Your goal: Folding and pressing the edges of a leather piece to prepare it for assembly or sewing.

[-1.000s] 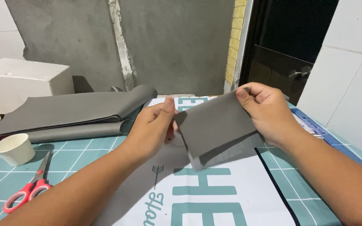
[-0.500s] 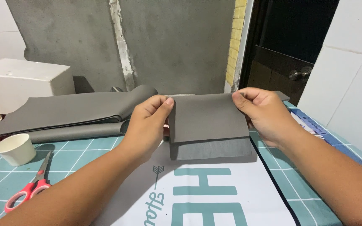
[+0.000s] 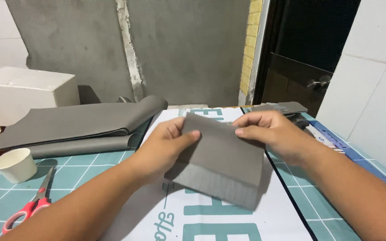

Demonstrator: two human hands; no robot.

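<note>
From the head camera, both bare hands hold one thing up over the table — a folded rectangular piece of smooth grey sheet material [image 3: 222, 156], like thin synthetic leather. It is doubled over, the upper layer matte and slightly warm grey, with a strip of the under layer showing along its lower edge as a paler, coarser-looking band. The piece tilts down toward the lower right, its near corner blurred, and it hangs just above the white printed sheet with large teal letters [image 3: 228, 221] that covers the middle of the teal tablecloth with a white grid pattern [image 3: 90, 163].

The left hand [image 3: 168, 145] pinches the piece's left side, thumb laid across the top face and the fingers tucked behind. The right hand [image 3: 271, 131] is closed on the upper right edge, thumb and forefinger pressed onto the top face near the fold.

To the left lies a long folded stack of the same grey sheet material [image 3: 74, 122], with a white box [image 3: 23, 91] behind it. Near the table's left edge stand a small white paper cup [image 3: 14, 164] and, just below it, red-handled scissors [image 3: 30, 204]. More grey offcuts [image 3: 282, 108] lie beyond the right hand.
</note>
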